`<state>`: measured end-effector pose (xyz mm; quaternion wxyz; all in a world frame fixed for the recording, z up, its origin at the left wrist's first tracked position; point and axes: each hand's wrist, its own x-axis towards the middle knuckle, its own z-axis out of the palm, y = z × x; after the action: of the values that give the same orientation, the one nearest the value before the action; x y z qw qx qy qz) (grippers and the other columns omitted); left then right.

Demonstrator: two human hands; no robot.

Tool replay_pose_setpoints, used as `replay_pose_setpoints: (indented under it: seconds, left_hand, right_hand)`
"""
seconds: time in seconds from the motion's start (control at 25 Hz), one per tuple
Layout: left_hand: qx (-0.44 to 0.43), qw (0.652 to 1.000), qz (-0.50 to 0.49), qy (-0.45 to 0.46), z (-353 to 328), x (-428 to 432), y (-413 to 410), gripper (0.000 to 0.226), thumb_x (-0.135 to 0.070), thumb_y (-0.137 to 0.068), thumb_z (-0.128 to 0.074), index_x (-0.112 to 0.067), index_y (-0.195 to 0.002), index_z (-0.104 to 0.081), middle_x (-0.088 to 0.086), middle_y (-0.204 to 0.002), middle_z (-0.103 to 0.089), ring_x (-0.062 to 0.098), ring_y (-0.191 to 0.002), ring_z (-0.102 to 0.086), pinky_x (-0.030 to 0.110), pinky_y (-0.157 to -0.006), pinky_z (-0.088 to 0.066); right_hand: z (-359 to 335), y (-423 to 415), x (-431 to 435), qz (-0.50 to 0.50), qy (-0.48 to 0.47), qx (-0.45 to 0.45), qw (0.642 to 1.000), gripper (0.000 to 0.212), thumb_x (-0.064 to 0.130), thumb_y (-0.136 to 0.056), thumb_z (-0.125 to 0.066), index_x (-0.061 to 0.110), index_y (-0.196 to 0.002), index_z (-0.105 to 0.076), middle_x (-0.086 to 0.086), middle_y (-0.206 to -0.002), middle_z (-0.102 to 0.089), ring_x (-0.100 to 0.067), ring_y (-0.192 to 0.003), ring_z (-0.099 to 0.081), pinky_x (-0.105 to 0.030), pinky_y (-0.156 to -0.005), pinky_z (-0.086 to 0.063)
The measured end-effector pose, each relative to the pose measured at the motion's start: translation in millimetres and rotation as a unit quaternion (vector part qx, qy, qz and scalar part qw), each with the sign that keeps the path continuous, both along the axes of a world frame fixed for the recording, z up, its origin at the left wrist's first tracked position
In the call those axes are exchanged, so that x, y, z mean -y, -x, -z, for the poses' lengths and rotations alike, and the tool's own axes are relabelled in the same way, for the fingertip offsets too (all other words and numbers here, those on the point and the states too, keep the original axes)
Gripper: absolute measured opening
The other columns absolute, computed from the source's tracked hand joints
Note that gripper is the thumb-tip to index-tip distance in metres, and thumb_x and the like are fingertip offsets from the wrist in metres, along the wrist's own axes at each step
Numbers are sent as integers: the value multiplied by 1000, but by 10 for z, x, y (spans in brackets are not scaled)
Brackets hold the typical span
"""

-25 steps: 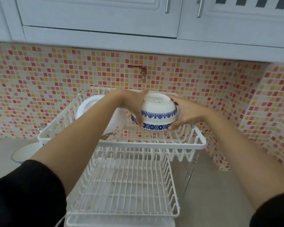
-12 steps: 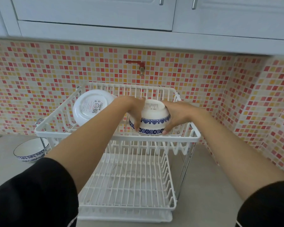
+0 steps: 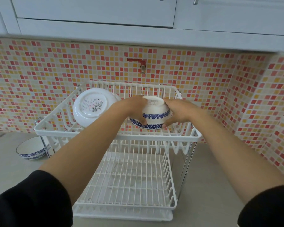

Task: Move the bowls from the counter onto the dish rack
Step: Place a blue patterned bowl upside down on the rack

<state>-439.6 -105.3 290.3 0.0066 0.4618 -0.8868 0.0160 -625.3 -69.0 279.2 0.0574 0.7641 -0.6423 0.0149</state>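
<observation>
Both hands reach into the upper tier of a white two-tier dish rack (image 3: 116, 136) that stands on a pale grey bench (image 3: 211, 185). The left hand (image 3: 134, 108) and the right hand (image 3: 179, 112) press on opposite sides of an upturned blue-patterned bowl (image 3: 156, 114), fingers curled round its flank and rim, so the bowl is clasped between them low in the top basket; whether its rim touches the wires cannot be told. Beside it to the left, in the same tier, a plain white bowl (image 3: 90, 107) leans with its labelled base facing the camera. The lower tier of the rack holds nothing visible but its wire grid, with a tray under it. A second blue-rimmed bowl (image 3: 32, 148) sits upright on the bench just left of the rack's chrome leg. Behind the rack the wall (image 3: 39, 79) is covered in small red, orange and cream mosaic tiles, which turn the corner at the right. A red tap (image 3: 138, 63) juts from the tiles above the rack. White cabinets (image 3: 92, 10) hang overhead. Black sleeves cover both upper arms.
</observation>
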Motion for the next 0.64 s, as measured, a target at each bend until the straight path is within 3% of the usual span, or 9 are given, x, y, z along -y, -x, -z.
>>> replay_pose_setpoints:
  seconds: [0.12, 0.28, 0.48, 0.64]
  left_hand:
    - [-4, 1000, -3, 12, -21, 8, -10, 75, -38, -72, -80, -8, -132, -47, 10, -128, -51, 28, -112, -55, 36, -88, -49]
    - [1, 1000, -10, 2, 23, -98, -83, 77, -36, -73, -79, -8, -135, -43, 10, -134, -47, 27, -114, -53, 34, -86, -46]
    - [39, 999, -36, -11, 16, -119, -2, 92, -35, -77, -74, -8, -148, -22, 11, -157, -19, 31, -124, -50, 40, -96, -50]
    - [53, 998, -37, -9, -8, -149, 53, 107, -32, -81, -73, -6, -154, 1, 10, -163, -2, 31, -141, -33, 42, -109, -41]
  right_hand:
    - [-34, 0, 25, -4, 5, -12, 1000, 94, 57, -67, -75, 19, -141, -31, -1, -131, -58, -25, -113, -57, -37, -82, -49]
    - [4, -73, -62, -10, 2, -9, 1000, 92, 59, -66, -74, 20, -139, -35, -1, -131, -58, -24, -113, -57, -37, -82, -50]
    - [-6, -52, -72, 2, -2, -2, 1000, 93, 63, -63, -74, 24, -138, -36, 3, -132, -57, -22, -115, -56, -39, -86, -51]
    - [-66, -80, -77, 13, -28, -5, 1000, 94, 62, -64, -74, 23, -140, -34, 3, -137, -53, -22, -121, -53, -42, -95, -48]
